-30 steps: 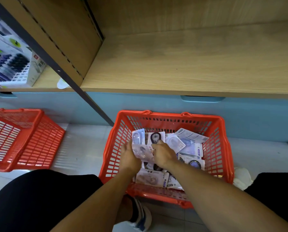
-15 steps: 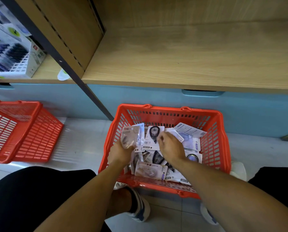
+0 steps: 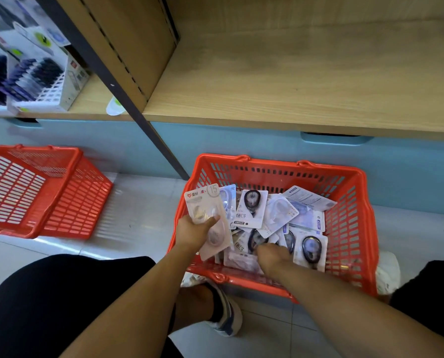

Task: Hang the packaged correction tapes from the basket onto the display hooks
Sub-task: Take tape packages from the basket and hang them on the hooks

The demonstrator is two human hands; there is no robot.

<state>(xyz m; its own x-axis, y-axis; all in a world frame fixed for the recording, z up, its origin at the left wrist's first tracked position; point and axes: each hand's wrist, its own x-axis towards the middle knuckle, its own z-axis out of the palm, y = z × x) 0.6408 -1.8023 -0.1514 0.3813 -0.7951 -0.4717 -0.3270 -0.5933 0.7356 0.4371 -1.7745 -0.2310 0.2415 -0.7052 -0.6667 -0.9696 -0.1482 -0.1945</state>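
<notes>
Still gathering packs, no hooks in sight

Now I see the wooden shelf (image 3: 293, 81) above, bare of any hooks, and the red basket (image 3: 350, 228) on the floor below it. My left hand (image 3: 192, 232) grips a stack of packaged correction tapes (image 3: 208, 218), long axis pointing up and away, raised higher than a second ago. My right hand (image 3: 274, 255) has dropped back into the loose packs (image 3: 311, 248); whether its fingers pinch one, I cannot tell.
</notes>
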